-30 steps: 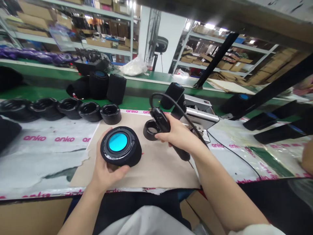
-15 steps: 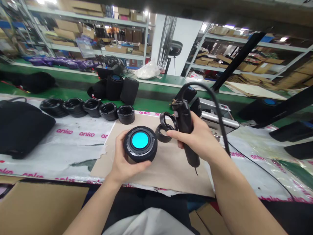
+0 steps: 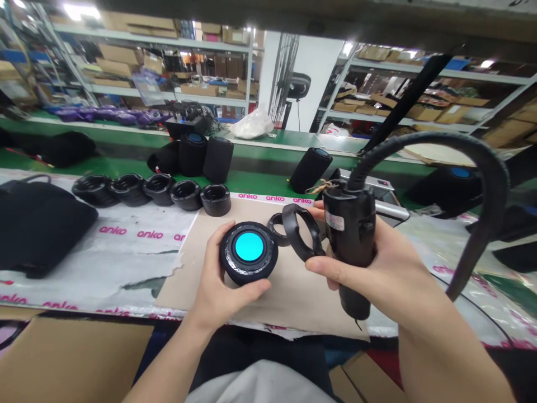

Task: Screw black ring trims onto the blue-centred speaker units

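Observation:
My left hand [image 3: 224, 282] is wrapped round the near left side of a cylindrical black speaker [image 3: 268, 257], whose end with a bright blue disc [image 3: 249, 247] faces up. In my right hand [image 3: 377, 268] is a black corded electric screwdriver [image 3: 350, 235], its thin bit pointing down. Thumb and fingers of that same hand also pinch a black plastic ring [image 3: 296, 238], tilted on edge to the right of the speaker. A second black ring [image 3: 277, 228] lies on the cardboard sheet [image 3: 289, 302] behind it, partly covered by the held one.
Several black rings [image 3: 215, 200] are lined up at the back left. A black fabric bag [image 3: 46, 224] lies further left. Black cylindrical speakers [image 3: 310, 170] stand on the green bench behind. A metal-cased device [image 3: 392, 210] sits behind my right hand, and the screwdriver's cable [image 3: 495, 168] arches over my right forearm.
My right hand has lifted the screwdriver and one ring nearer to me and to the right, the ring coming off the one beneath. My left hand and the speaker have shifted slightly right.

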A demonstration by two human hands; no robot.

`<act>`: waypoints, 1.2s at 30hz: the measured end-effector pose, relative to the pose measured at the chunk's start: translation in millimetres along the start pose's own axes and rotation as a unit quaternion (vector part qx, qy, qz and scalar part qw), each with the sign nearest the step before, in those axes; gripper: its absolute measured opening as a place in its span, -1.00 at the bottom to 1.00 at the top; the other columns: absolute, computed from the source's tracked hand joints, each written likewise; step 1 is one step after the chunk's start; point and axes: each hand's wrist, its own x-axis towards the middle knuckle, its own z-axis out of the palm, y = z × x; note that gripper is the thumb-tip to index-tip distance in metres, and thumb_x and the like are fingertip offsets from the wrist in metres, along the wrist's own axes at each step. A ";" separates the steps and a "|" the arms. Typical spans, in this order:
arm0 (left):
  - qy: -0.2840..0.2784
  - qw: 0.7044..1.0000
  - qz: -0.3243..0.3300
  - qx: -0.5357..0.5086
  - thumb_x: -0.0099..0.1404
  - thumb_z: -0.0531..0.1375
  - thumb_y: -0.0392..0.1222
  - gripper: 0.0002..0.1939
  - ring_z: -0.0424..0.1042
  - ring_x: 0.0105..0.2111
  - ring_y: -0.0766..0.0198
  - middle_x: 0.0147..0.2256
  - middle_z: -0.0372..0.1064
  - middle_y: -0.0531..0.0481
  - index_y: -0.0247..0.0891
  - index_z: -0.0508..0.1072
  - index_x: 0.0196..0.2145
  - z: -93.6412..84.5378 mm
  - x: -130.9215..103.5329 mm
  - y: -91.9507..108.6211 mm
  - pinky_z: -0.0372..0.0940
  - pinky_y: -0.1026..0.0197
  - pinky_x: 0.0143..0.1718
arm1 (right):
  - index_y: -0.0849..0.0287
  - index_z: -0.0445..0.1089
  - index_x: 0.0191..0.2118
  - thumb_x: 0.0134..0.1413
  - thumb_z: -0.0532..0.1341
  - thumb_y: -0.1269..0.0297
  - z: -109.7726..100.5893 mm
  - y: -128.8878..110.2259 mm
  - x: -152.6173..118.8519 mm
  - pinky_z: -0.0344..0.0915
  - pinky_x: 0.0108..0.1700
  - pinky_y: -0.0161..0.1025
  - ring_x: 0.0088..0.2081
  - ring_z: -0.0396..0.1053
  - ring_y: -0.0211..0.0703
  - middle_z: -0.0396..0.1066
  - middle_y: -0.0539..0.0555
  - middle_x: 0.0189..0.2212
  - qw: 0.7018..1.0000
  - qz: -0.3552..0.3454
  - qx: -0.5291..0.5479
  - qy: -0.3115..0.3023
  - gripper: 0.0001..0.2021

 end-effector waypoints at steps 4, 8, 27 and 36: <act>0.003 1.000 -0.002 0.011 0.07 0.59 0.20 0.03 0.42 0.34 -0.24 0.35 0.31 -0.24 -0.07 0.29 0.37 6.2 -3.7 2.1 0.41 -0.20 0.31 | -0.05 0.46 0.22 -0.18 0.63 -0.19 -3.5 0.0 -1.7 0.52 -0.52 -0.23 -0.57 0.49 -0.10 0.51 -0.04 -0.48 1.000 -0.013 -0.001 0.009 -0.17; -0.016 0.999 -0.030 0.018 -0.13 0.66 0.26 0.28 0.41 0.34 -0.36 0.35 0.31 -0.28 -0.04 0.21 0.44 -0.3 -5.7 7.1 0.38 -0.34 0.34 | -0.03 0.46 0.18 -0.20 0.65 -0.15 -6.7 -5.0 -4.7 0.52 -0.56 -0.22 -0.57 0.50 -0.07 0.51 -0.02 -0.48 0.999 -0.018 0.004 0.033 -0.19; -0.189 0.978 -0.066 -0.053 0.12 0.55 -0.18 0.34 0.25 0.48 -0.31 0.52 0.08 -0.22 0.19 -0.19 0.59 18.4 -0.6 31.2 0.43 -0.31 0.33 | -0.11 0.53 0.18 -0.19 0.62 -0.17 -3.6 -9.2 -11.6 0.63 -0.04 -0.04 -0.10 0.61 0.10 0.62 0.04 -0.06 0.996 -0.062 -0.041 0.045 -0.24; -0.257 0.961 -0.074 -0.072 -0.06 0.62 -0.27 -0.03 0.62 0.10 -0.15 0.15 0.56 -0.09 -0.01 0.41 0.28 10.9 34.7 43.6 0.53 -0.18 0.20 | -0.10 0.54 0.17 -0.21 0.63 -0.18 -12.6 2.9 -16.9 0.59 -0.26 -0.07 -0.27 0.57 0.06 0.59 0.03 -0.27 0.994 -0.060 -0.049 0.074 -0.23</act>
